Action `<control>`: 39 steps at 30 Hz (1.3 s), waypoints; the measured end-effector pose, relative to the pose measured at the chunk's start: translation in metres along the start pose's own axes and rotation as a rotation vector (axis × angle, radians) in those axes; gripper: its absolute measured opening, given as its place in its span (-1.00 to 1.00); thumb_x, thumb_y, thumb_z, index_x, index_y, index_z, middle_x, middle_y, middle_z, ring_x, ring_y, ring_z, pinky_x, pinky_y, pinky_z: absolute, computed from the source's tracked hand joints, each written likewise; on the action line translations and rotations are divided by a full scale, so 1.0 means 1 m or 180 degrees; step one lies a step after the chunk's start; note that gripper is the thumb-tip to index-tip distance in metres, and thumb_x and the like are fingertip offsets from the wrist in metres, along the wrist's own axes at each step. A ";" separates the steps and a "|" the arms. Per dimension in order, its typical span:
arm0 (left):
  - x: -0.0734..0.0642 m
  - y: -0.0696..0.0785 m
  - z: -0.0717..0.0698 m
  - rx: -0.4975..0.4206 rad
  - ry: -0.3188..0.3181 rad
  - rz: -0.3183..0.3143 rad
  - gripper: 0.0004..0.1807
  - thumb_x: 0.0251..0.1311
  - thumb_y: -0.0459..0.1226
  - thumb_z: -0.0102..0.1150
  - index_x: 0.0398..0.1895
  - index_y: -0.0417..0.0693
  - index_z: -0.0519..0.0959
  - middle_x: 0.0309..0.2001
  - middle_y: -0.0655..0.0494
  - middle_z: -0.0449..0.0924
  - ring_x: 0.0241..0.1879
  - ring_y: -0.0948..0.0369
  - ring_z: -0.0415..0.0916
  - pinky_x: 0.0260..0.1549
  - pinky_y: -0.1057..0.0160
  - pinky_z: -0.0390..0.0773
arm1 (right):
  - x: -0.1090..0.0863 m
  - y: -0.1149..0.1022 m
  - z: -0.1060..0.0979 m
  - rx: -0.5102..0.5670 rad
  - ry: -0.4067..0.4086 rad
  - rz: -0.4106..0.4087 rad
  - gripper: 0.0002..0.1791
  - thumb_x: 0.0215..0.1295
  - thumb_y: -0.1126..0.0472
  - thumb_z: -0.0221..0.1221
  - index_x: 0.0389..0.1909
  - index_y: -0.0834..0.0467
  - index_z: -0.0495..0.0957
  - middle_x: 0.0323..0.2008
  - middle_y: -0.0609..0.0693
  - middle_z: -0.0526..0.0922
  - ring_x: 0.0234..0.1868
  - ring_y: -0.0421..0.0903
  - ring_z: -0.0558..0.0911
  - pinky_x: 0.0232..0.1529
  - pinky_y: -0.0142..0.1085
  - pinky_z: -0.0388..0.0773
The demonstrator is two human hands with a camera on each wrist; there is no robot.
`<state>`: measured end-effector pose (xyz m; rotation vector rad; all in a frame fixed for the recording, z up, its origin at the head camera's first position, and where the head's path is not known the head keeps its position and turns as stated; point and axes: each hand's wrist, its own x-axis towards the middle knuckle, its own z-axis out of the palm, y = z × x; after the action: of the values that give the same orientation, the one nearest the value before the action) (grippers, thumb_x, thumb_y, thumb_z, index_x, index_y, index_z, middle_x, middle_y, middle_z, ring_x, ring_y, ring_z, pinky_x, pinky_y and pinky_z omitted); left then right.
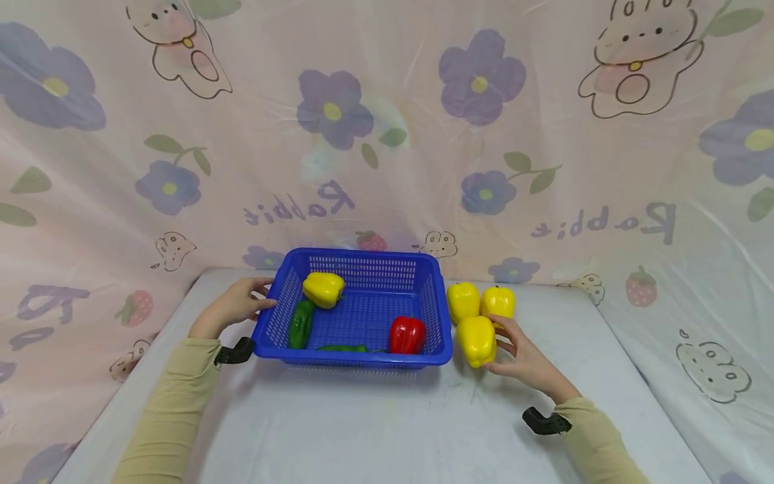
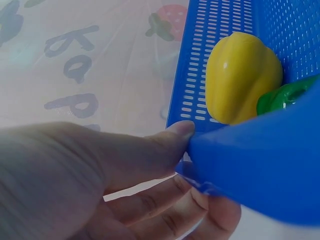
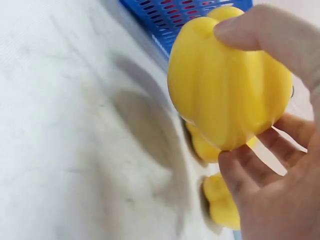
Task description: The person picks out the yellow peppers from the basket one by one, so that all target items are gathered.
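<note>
My left hand (image 1: 238,304) grips the left rim of a blue plastic basket (image 1: 357,357), thumb on top and fingers beneath in the left wrist view. Between thumb and fingers of my right hand (image 1: 521,357) is a yellow bell pepper (image 1: 476,341), just right of the basket; the right wrist view shows its shadow on the table. Inside the basket lie another yellow bell pepper (image 1: 323,290) at the back left, a green pepper (image 1: 300,325) along the left side, a second green pepper (image 1: 343,348) by the front wall, and a red bell pepper (image 1: 407,335) at the front right.
Two more yellow bell peppers, one (image 1: 463,301) beside the basket's right wall and one (image 1: 498,302) farther right, sit behind the held pepper. A white-covered table (image 1: 363,430) carries everything. Behind it hangs a printed curtain (image 1: 411,175).
</note>
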<state>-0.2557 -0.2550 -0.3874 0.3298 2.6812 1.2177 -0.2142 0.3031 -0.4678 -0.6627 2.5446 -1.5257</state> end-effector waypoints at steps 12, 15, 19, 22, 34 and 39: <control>0.002 0.000 -0.002 0.0007 0.0004 0.0029 -0.35 0.28 -0.39 0.12 0.33 -0.55 0.13 -0.01 -0.48 0.40 -0.28 -0.02 0.60 -0.39 0.09 0.67 | 0.001 0.007 0.011 0.0213 -0.0030 0.0133 0.07 -0.05 0.38 0.43 0.40 0.25 -0.07 0.41 0.25 -0.02 0.32 0.35 0.17 0.25 0.15 0.16; 0.001 0.001 -0.001 0.0005 -0.0005 0.0006 -0.36 0.29 -0.39 0.12 0.33 -0.54 0.13 0.00 -0.47 0.40 -0.28 -0.01 0.59 -0.38 0.09 0.67 | 0.000 0.004 0.012 0.0284 -0.0035 0.0227 0.07 -0.04 0.39 0.43 0.40 0.23 -0.08 0.41 0.26 -0.04 0.34 0.36 0.15 0.25 0.11 0.17; 0.000 0.001 -0.001 -0.0003 -0.0013 -0.0038 -0.36 0.29 -0.40 0.11 0.33 -0.54 0.13 0.00 -0.47 0.40 -0.28 -0.01 0.59 -0.38 0.10 0.67 | -0.001 0.005 0.012 0.0275 -0.0072 0.0258 0.09 -0.03 0.40 0.42 0.41 0.22 -0.10 0.41 0.25 -0.05 0.34 0.35 0.14 0.25 0.08 0.18; 0.000 0.001 -0.001 0.0012 -0.0015 -0.0026 -0.36 0.29 -0.41 0.11 0.32 -0.57 0.12 -0.01 -0.48 0.40 -0.29 -0.02 0.59 -0.40 0.09 0.67 | 0.000 0.008 0.013 0.0256 -0.0092 0.0260 0.09 -0.03 0.39 0.43 0.41 0.21 -0.11 0.41 0.25 -0.05 0.34 0.36 0.14 0.25 0.08 0.19; 0.001 0.003 0.000 0.0029 0.0007 -0.0065 -0.37 0.29 -0.41 0.12 0.33 -0.53 0.14 -0.01 -0.46 0.40 -0.31 0.00 0.59 -0.39 0.08 0.67 | 0.003 0.017 0.014 0.0056 -0.0099 0.0240 0.13 -0.04 0.30 0.46 0.43 0.16 -0.12 0.39 0.24 -0.07 0.33 0.37 0.17 0.23 0.11 0.21; -0.001 0.005 0.001 0.0033 0.0002 -0.0066 -0.37 0.29 -0.41 0.10 0.33 -0.55 0.13 -0.01 -0.48 0.39 -0.30 -0.01 0.59 -0.38 0.06 0.67 | 0.003 0.017 0.015 0.0040 -0.0102 0.0267 0.13 -0.03 0.24 0.47 0.43 0.14 -0.11 0.39 0.25 -0.07 0.31 0.38 0.19 0.23 0.14 0.21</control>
<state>-0.2542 -0.2519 -0.3843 0.3023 2.6855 1.1990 -0.2171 0.2963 -0.4892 -0.5667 2.5037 -1.4906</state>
